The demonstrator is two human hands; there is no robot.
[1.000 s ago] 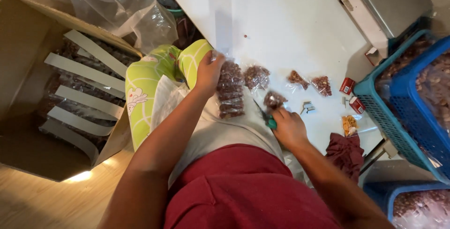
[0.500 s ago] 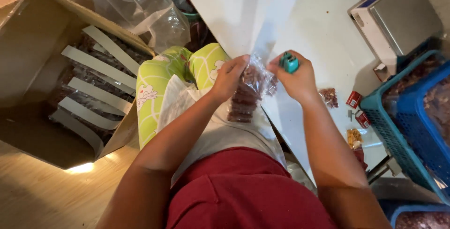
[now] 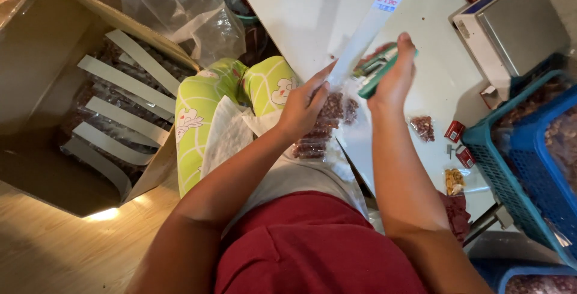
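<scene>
Two hands are now up off the white counter (image 3: 300, 11) and working together, where a second ago they were apart and low. My left hand (image 3: 303, 110) grips the top of a strip of small clear plastic packets filled with dark brown nuts (image 3: 321, 125), fingers closed around it where it meets a long white paper header strip (image 3: 369, 23) that runs up and away across the counter. My right hand (image 3: 390, 77) has lifted from beside the loose packets and now closes around a green stapler (image 3: 375, 68), brought right against the top of that packet strip — half a second ago it was just beside the strip and lower. The packets hang from my left hand down toward my lap, over the white cloth (image 3: 234, 131).

To me this reads as the moment of fastening — header and packets are lined up, and the stapler sits at the joint.

One small clear packet of brown nuts (image 3: 422, 127) lies on the counter to the right, near two little red boxes (image 3: 460, 143) and a blue plastic basket (image 3: 529, 168). On my left the open cardboard box (image 3: 54, 89) holds finished strips.
</scene>
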